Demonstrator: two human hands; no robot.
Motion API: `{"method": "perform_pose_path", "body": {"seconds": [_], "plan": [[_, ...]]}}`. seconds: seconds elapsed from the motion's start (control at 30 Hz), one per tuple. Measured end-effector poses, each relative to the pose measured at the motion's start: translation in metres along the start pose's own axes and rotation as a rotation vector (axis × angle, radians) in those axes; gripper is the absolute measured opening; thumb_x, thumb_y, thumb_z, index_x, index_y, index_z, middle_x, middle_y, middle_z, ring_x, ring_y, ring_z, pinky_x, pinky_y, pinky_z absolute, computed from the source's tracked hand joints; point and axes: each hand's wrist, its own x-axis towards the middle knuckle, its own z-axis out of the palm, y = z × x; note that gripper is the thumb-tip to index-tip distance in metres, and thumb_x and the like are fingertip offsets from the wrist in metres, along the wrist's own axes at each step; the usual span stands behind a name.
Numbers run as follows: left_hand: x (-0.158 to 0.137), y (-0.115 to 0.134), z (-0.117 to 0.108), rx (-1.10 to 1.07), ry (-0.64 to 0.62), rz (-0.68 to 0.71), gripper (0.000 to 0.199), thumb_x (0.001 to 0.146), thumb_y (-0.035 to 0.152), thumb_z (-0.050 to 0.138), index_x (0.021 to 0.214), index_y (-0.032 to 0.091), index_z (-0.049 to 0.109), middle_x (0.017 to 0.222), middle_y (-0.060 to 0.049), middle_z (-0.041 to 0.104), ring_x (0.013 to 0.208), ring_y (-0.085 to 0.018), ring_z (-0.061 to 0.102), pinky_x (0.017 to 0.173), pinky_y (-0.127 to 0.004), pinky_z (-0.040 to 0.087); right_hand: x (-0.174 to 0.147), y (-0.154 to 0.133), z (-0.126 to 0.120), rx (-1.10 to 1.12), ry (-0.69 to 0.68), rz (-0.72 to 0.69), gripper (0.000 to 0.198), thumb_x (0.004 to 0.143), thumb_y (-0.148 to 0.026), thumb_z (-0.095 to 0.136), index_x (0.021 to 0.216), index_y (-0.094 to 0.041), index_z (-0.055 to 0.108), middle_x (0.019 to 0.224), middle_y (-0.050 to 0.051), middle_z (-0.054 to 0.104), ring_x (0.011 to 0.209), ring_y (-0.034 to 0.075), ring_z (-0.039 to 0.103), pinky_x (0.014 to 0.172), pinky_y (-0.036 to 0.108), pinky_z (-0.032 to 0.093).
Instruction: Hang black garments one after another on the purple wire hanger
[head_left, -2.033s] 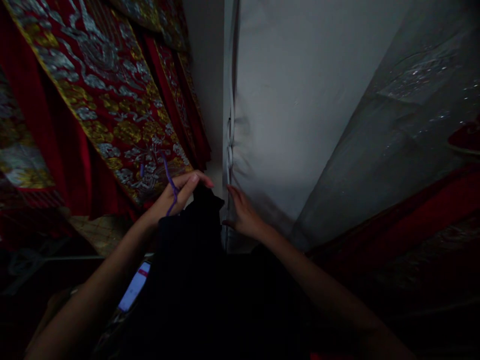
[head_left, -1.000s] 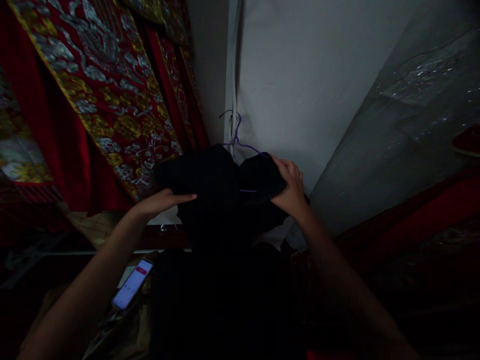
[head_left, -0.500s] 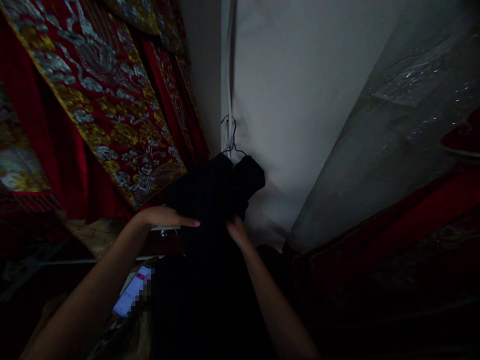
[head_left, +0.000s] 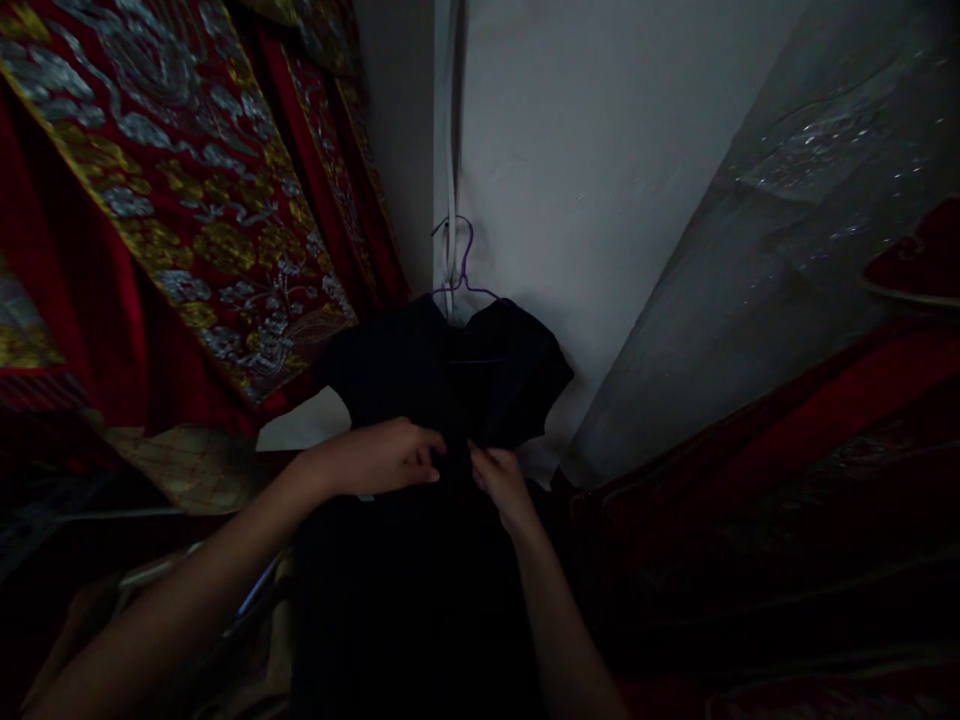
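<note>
A dark short-sleeved garment (head_left: 390,370) with an open V neck hangs on a thin purple wire hanger (head_left: 464,283) by the wall corner. Both my hands are at its front opening, just below the neck. My left hand (head_left: 401,455) has its fingers curled, pinching the left edge of the dark cloth. Opposite it, my right hand (head_left: 501,480) grips the right edge between thumb and fingers. Only a small gap lies between the two hands. The garment's lower part fades into darkness, so its length and fastenings cannot be made out.
Red cloth hangings (head_left: 225,215) with gold and silver embroidery hang at the left. A pale wall (head_left: 570,160) stands behind the garment. Clear plastic sheeting (head_left: 720,280) covers something on the right, above red fabric (head_left: 795,450). A mostly hidden phone (head_left: 255,590) lies at lower left.
My left hand has moved right, from the garment's side to its front, and its fingers have curled in. The garment now faces me more squarely. My right hand has shifted slightly right.
</note>
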Motion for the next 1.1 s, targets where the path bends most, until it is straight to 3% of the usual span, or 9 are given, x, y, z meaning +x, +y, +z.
{"method": "perform_pose_path", "body": {"seconds": [0.1,0.33,0.43,0.6,0.8,0.97,1.1], "plan": [[0.018,-0.004,0.020,0.143,0.104,0.130,0.043,0.090,0.017,0.059,0.132,0.023,0.056,0.096,-0.004,0.074,0.087,-0.019,0.070,0.072,-0.026,0.048,-0.008,-0.007,0.008,-0.024,-0.031,-0.018,0.061,0.067,-0.077,0.062,0.047,-0.021,0.048,0.043,-0.004,0.038,0.042,0.008,0.032,0.046,0.026,0.023],[0.033,-0.030,0.045,0.423,0.156,0.077,0.006,0.091,0.024,0.060,0.096,0.021,0.061,0.084,-0.003,0.072,0.077,-0.022,0.070,0.060,-0.027,0.042,-0.015,-0.009,0.011,-0.025,-0.169,-0.092,0.051,0.076,-0.067,0.060,0.059,-0.019,0.057,0.053,-0.002,0.049,0.050,0.010,0.043,0.050,0.025,0.030],[0.034,-0.033,0.049,0.452,0.166,0.060,0.004,0.091,0.023,0.059,0.095,0.022,0.060,0.083,-0.002,0.072,0.075,-0.022,0.071,0.058,-0.027,0.040,-0.015,-0.011,0.008,-0.037,-0.217,-0.088,0.041,0.078,-0.058,0.060,0.064,-0.018,0.059,0.054,-0.002,0.050,0.049,0.010,0.043,0.049,0.025,0.030],[0.036,-0.029,0.055,0.499,0.147,0.155,0.007,0.091,0.016,0.056,0.095,0.021,0.061,0.088,-0.003,0.072,0.079,-0.021,0.071,0.063,-0.027,0.043,-0.017,-0.014,0.002,-0.126,-0.249,-0.108,0.036,0.082,-0.049,0.057,0.064,-0.018,0.061,0.048,-0.004,0.044,0.046,0.010,0.040,0.049,0.025,0.029],[0.037,-0.033,0.052,0.521,0.149,0.209,0.010,0.095,0.020,0.054,0.096,0.021,0.064,0.084,-0.003,0.071,0.074,-0.019,0.068,0.062,-0.027,0.042,-0.018,-0.018,-0.015,-0.059,-0.427,-0.147,0.029,0.079,-0.047,0.068,0.077,-0.018,0.062,0.062,-0.003,0.056,0.057,0.011,0.050,0.054,0.025,0.036],[0.039,-0.041,0.049,0.439,0.170,0.261,0.013,0.097,0.023,0.055,0.094,0.020,0.068,0.085,-0.003,0.072,0.075,-0.017,0.068,0.063,-0.026,0.043,-0.011,-0.010,-0.019,-0.166,-0.267,-0.245,0.026,0.071,-0.034,0.079,0.083,-0.019,0.060,0.074,-0.002,0.062,0.068,0.014,0.057,0.062,0.026,0.043],[0.038,-0.044,0.047,0.394,0.170,0.329,0.018,0.099,0.023,0.054,0.098,0.021,0.072,0.087,-0.003,0.073,0.076,-0.015,0.069,0.064,-0.024,0.043,-0.009,0.001,-0.010,-0.225,-0.213,-0.297,0.019,0.078,-0.034,0.074,0.081,-0.018,0.064,0.079,0.003,0.068,0.075,0.017,0.064,0.068,0.029,0.047]]}}
